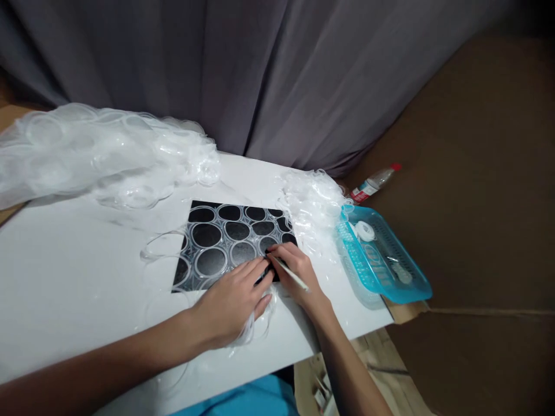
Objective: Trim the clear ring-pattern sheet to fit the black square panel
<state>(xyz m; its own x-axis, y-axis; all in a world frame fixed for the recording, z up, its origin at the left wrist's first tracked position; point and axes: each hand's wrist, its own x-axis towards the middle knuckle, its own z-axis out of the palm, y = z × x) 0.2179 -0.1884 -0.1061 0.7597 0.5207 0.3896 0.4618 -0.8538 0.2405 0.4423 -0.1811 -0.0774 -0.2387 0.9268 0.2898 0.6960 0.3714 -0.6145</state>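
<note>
A white translucent sheet patterned with rings [224, 235] lies over a black rectangular mat [180, 282] on the white table. My left hand [236, 297] rests flat across the lower edge of the sheet, its fingers stretched toward my right hand. Some loose clear material bunches under its palm. My right hand [295, 267] is closed around a thin white pen-like stick [291, 273], slanted with its upper end toward me. The stick's tip, near the sheet's lower right part, is hidden by my fingers.
A long heap of the sheer ringed material [108, 156] covers the back left. A smaller pile [310, 199] lies at the back right, beside a blue plastic basket [373, 283] holding white rolls. Behind it lies a bottle with a red cap [373, 184]. A grey curtain [243, 75] hangs behind the table.
</note>
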